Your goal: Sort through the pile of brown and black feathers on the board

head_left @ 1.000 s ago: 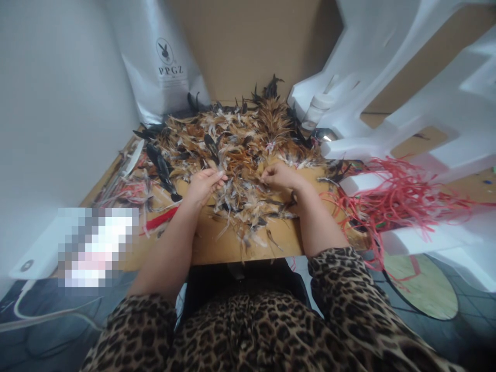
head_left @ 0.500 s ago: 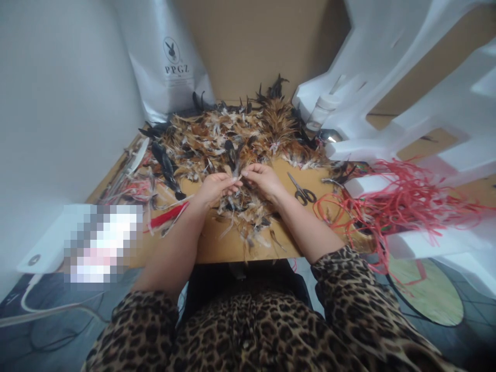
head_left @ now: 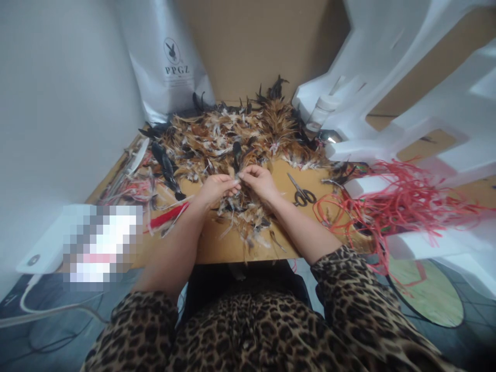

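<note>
My left hand [head_left: 217,188] and my right hand [head_left: 259,182] meet over the table, both pinched at the base of a dark feather [head_left: 237,151] that points away from me. The quill end is hidden by my fingertips. Below my hands lies a loose heap of brown and pale feathers [head_left: 251,217]. Beyond them spreads a large pile of brown, white and black feathers [head_left: 217,129]. To the right of my right hand rest dark-handled scissors [head_left: 304,196], blades partly apart.
Red plastic strands [head_left: 411,201] hang over white foam [head_left: 414,243] on the right. A red strip [head_left: 168,216] and a black feather bunch [head_left: 165,163] lie left. At the back stand a silver bag [head_left: 174,93] and a white-capped bottle [head_left: 322,111]. A white power strip [head_left: 50,243] is at far left.
My fingertips have drawn closer together, the right hand shifting slightly left. The dark feather stands a little farther right and more upright. The pale tan feather piece beside it no longer shows.
</note>
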A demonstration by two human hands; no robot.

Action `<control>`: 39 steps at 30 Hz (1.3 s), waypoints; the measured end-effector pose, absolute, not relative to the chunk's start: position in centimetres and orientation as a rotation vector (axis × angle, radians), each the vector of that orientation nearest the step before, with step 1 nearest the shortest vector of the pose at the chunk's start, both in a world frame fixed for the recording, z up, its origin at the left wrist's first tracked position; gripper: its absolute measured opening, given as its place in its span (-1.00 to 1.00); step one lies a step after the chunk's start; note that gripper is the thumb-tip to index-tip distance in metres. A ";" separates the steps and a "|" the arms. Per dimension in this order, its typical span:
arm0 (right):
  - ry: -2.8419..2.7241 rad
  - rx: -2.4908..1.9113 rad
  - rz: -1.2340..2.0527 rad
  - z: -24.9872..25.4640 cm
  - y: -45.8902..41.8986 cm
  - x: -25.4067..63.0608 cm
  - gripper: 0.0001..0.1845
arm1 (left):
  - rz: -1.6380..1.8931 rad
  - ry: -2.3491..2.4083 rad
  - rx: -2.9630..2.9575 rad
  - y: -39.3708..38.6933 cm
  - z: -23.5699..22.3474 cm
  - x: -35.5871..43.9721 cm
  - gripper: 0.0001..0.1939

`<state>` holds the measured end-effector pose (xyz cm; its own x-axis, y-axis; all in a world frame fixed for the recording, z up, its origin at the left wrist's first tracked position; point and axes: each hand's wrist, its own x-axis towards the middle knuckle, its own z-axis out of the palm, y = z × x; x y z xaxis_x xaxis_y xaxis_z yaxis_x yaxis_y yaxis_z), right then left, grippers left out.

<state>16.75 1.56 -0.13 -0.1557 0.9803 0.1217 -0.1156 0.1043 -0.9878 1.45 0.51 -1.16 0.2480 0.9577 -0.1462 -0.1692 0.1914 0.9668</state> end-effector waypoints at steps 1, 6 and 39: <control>-1.293 -0.955 1.292 -0.1 1.5 16.7 -0.70 | 1.004 0.982 1.057 0.5 -1.2 1.4 -0.75; -1.297 -0.945 1.327 -0.4 1.4 16.7 -0.68 | 1.030 0.993 1.101 0.8 -1.5 1.2 -0.74; -2.258 -1.256 0.659 0.1 5.3 24.6 -0.87 | 1.229 1.028 1.045 1.1 -1.3 0.6 -0.73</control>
<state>24.62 5.26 0.08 -0.4702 0.8665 0.1677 0.6404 0.4657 -0.6108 0.57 1.06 -1.30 0.0635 0.9973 -0.0378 -0.2136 0.0506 0.9756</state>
